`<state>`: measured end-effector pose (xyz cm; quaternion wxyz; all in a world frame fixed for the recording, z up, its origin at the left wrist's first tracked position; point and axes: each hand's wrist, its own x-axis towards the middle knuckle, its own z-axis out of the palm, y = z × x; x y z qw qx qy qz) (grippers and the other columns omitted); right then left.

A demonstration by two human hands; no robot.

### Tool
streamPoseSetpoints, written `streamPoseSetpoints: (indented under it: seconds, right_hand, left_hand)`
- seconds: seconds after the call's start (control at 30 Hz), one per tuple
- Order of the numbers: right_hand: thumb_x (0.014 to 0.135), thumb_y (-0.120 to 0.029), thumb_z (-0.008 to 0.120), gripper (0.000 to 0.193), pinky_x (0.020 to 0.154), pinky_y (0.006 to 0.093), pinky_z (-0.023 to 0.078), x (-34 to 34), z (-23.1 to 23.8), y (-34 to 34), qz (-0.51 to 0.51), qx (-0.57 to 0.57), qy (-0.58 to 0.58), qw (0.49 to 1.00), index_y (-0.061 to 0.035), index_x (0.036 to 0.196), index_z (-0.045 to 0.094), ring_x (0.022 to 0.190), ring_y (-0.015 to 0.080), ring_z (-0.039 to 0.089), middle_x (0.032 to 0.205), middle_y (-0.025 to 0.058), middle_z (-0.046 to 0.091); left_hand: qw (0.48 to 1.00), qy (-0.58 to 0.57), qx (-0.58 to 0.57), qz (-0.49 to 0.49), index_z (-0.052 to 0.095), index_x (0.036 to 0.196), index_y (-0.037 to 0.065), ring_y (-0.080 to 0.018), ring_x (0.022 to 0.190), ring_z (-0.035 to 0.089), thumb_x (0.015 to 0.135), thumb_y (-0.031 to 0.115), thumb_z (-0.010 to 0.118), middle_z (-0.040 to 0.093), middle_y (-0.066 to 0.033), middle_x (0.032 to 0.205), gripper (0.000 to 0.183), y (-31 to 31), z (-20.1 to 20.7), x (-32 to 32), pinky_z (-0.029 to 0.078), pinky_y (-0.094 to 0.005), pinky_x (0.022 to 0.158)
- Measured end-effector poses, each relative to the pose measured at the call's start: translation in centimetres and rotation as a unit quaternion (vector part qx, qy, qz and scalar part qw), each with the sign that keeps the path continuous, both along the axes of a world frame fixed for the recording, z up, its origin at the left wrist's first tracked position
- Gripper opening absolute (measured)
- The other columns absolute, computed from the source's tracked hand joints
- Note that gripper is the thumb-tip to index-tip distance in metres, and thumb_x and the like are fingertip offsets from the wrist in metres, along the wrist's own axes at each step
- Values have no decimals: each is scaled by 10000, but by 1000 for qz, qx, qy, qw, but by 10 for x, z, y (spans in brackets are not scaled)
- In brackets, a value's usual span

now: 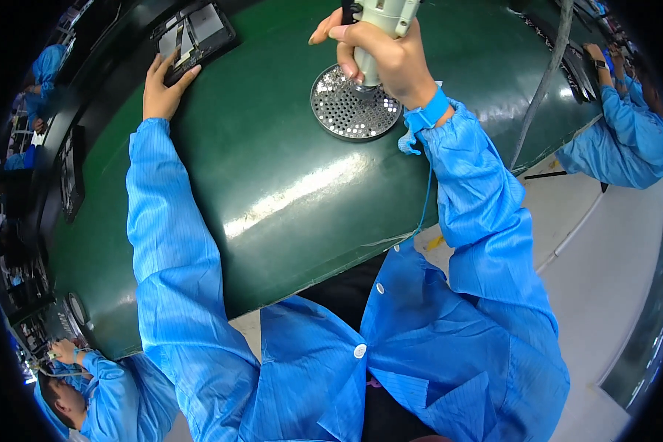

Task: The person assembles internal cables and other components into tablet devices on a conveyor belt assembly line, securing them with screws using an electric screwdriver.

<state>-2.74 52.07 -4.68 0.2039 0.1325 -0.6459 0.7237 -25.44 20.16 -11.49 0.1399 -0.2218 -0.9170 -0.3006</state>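
Observation:
My right hand (396,60) is wrapped round a pale electric screwdriver (385,20). The tool points downward, and its lower end is over a round metal screw tray (342,110) dotted with small holes. Shiny bits show in parts of the tray, too small to tell apart. At the far left, my left hand (167,90) rests its spread fingers and thumb against the near edge of an opened black device (212,28). Flat light-grey panels and a dark strip are visible inside that device. A blue wrist strap (429,116) circles my right wrist.
The green work table (287,169) curves across the view. A grey cable (549,81) hangs at the right. Black device frames (72,173) lie along the left, with more at the far right. Blue-sleeved co-workers sit at the lower left (121,390) and upper right (626,140).

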Motion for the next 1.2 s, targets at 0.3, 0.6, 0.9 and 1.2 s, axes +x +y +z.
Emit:
streamPoseSetpoints:
  seconds: [0.3, 0.6, 0.9, 1.2]
  right_hand:
    - [864, -56, 571, 134, 423, 235, 408, 8, -1, 8, 6, -29, -61, 998, 39, 851, 664, 439, 113, 531, 557, 50, 573]
    - [863, -66, 574, 137, 433, 234, 407, 7, 3, 8, -11, -4, -39, 999, 40, 845, 660, 439, 111, 526, 558, 51, 572]
    - [888, -72, 580, 134, 394, 218, 394, 3, 6, -19, 7, -10, -48, 999, 33, 851, 656, 409, 85, 502, 546, 40, 572]
    - [867, -41, 594, 121, 398, 231, 419, 7, 3, -19, 0, -24, -72, 997, 49, 936, 636, 438, 109, 542, 625, 65, 619]
  left_hand:
    - [995, 65, -45, 64, 634, 1307, 157, -325, 1150, 621, 816, 438, 773, 606, -216, 1283, 583, 1, -6, 36, 488, -391, 989]
    - [989, -63, -16, 132, 635, 1311, 188, -290, 1058, 673, 830, 431, 751, 679, -187, 1177, 552, -12, -1, 8, 503, -355, 936]
    - [975, 220, 5, 37, 680, 1231, 143, -313, 1266, 516, 921, 328, 680, 553, -180, 1341, 361, -13, 35, 104, 418, -405, 1049]
    - [971, 234, -34, -30, 714, 1111, 47, -286, 1103, 628, 904, 35, 669, 624, -151, 1211, 212, -39, 45, 217, 512, -374, 928]
